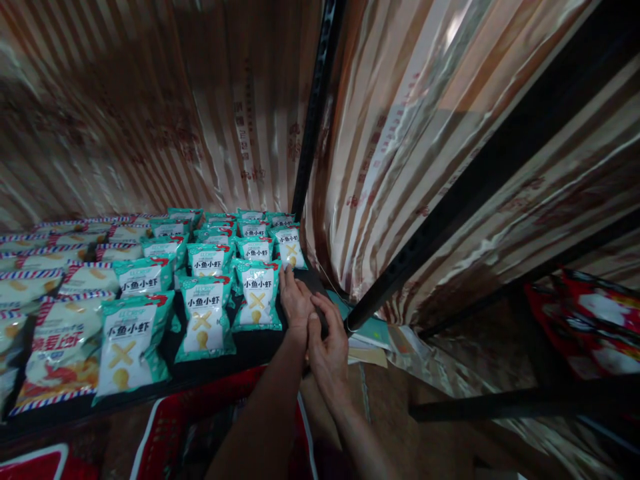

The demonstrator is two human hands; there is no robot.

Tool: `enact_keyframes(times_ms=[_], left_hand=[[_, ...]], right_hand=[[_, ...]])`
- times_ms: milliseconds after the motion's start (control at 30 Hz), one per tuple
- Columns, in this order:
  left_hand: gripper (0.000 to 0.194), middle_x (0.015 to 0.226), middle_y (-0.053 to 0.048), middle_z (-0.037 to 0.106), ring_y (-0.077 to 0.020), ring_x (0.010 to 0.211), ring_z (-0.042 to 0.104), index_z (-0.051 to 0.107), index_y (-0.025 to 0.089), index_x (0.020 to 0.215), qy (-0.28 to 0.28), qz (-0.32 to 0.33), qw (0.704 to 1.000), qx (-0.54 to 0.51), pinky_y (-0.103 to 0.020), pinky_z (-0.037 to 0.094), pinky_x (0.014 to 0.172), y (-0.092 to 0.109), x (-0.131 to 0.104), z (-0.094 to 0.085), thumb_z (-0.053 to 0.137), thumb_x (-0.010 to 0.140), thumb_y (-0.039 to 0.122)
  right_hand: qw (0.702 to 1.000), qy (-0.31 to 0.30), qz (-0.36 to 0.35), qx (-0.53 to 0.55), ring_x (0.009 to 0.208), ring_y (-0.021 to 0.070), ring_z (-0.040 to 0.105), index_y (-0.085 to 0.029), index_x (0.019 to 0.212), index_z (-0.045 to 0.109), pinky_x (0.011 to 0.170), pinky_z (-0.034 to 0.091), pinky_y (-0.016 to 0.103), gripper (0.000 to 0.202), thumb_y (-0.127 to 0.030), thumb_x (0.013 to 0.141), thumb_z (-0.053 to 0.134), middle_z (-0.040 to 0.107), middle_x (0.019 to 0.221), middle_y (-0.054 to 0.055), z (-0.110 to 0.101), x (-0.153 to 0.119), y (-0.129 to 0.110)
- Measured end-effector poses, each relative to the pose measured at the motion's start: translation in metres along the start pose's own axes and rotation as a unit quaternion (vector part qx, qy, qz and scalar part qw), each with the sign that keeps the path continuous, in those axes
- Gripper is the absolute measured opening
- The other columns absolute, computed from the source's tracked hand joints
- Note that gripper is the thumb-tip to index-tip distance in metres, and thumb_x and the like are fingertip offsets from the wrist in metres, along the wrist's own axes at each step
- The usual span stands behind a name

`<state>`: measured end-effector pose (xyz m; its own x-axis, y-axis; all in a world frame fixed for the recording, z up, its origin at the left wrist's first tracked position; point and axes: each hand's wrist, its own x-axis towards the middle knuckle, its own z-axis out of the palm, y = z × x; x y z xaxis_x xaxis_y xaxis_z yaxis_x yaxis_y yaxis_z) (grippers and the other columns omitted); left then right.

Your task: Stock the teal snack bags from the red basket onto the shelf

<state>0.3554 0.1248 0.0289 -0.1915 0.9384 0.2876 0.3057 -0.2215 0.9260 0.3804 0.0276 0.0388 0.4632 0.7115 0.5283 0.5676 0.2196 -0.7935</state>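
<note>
Teal and white snack bags [257, 293] stand upright in rows on a black shelf [250, 347]. My left hand [295, 300] has its fingers stretched forward beside the right-hand row, at the side of the front bag and just below a bag farther back [290, 247]. Whether the fingertips touch a bag I cannot tell. Close by on its right, my right hand [330, 340] is slightly cupped at the shelf's right end, thumb up, with nothing visible in it. The two hands nearly meet.
White snack bags with red and blue striped edges [65, 353] fill the shelf's left part. Red baskets [170, 427] stand below in front. A black metal post [400, 280] slants on the right, near papers [370, 333]. Striped plastic sheeting [225, 107] hangs behind. Red packages [595, 320] lie far right.
</note>
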Motion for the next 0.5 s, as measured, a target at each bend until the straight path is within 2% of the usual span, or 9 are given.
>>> enact_keyframes(times_ms=[133, 200, 267, 400, 500], left_hand=[[0.043, 0.145, -0.017, 0.041, -0.025, 0.132, 0.044, 0.055, 0.011, 0.122, -0.007, 0.018, 1.0, 0.005, -0.038, 0.037, 0.11, 0.008, -0.004, -0.003, 0.036, 0.084, 0.01], [0.042, 0.146, -0.017, 0.04, -0.0244, 0.133, 0.043, 0.057, 0.01, 0.119, -0.035, 0.049, 0.998, 0.016, -0.037, 0.038, 0.109, 0.013, -0.009, -0.007, 0.038, 0.082, 0.007], [0.041, 0.144, -0.016, 0.044, -0.0223, 0.129, 0.048, 0.06, 0.012, 0.114, -0.073, 0.088, 0.993, 0.024, -0.035, 0.04, 0.107, 0.016, -0.017, -0.015, 0.038, 0.08, 0.004], [0.03, 0.13, -0.015, 0.058, -0.0202, 0.12, 0.055, 0.063, 0.014, 0.104, -0.116, 0.154, 0.981, 0.006, -0.036, 0.044, 0.103, 0.013, -0.051, -0.051, 0.04, 0.085, 0.009], [0.025, 0.109, -0.012, 0.067, -0.0195, 0.104, 0.062, 0.063, 0.016, 0.104, -0.12, 0.169, 0.978, -0.01, -0.034, 0.051, 0.091, 0.0, -0.091, -0.092, 0.044, 0.087, 0.016]], right_hand=[[0.999, 0.016, -0.041, -0.01, 0.116, 0.0239, 0.054, -0.017, 0.111, 0.059, 0.102, 0.041, 0.05, 0.028, -0.029, 0.092, 0.043, 0.061, 0.119, 0.014, -0.001, -0.001, 0.005], [0.998, 0.035, -0.055, -0.018, 0.116, 0.0234, 0.055, -0.017, 0.112, 0.059, 0.101, 0.042, 0.049, 0.028, -0.027, 0.092, 0.042, 0.062, 0.118, 0.013, -0.002, 0.0, 0.004], [0.996, 0.054, -0.072, -0.021, 0.115, 0.023, 0.055, -0.017, 0.114, 0.058, 0.1, 0.044, 0.048, 0.028, -0.026, 0.093, 0.041, 0.062, 0.119, 0.013, -0.002, 0.0, 0.002], [0.993, 0.048, -0.108, -0.01, 0.114, 0.0222, 0.056, -0.018, 0.115, 0.057, 0.097, 0.046, 0.045, 0.028, -0.022, 0.092, 0.042, 0.062, 0.118, 0.013, -0.006, 0.0, -0.009], [0.991, -0.012, -0.132, 0.021, 0.099, 0.0201, 0.063, -0.019, 0.106, 0.061, 0.088, 0.051, 0.039, 0.023, -0.02, 0.09, 0.045, 0.069, 0.103, 0.009, -0.009, -0.007, -0.02]])
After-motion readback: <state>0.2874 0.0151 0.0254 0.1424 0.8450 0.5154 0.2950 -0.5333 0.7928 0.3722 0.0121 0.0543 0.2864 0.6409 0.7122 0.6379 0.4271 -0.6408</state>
